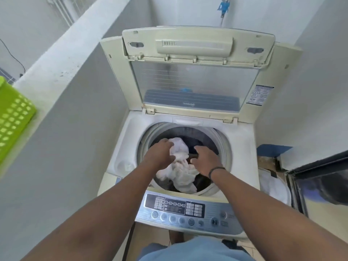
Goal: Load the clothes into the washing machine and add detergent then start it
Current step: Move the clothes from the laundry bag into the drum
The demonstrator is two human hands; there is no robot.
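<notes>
- My left hand [159,154] is down in the drum of the washing machine [243,147], fingers curled onto the upper lobe of the white clothes [181,172]; my fingertips are buried in the cloth, so I cannot tell how tightly I grip.
- My right hand [206,160] lies just right of that bunch, palm down, fingers loosely spread, thumb touching the fabric; whether anything is pinched beneath it is hidden.
- Under and behind my hands some dark laundry shows, too shadowed to make out.
- The cloth trails from between my hands toward me, its lower end against the near drum rim.
- Beyond my hands the lid [195,53] stands raised.
- Nearer me than my wrists sits the control panel [188,210], its labels too blurred to read.
- Far left of my left arm, a green basket [13,113] is cut off by the edge.
</notes>
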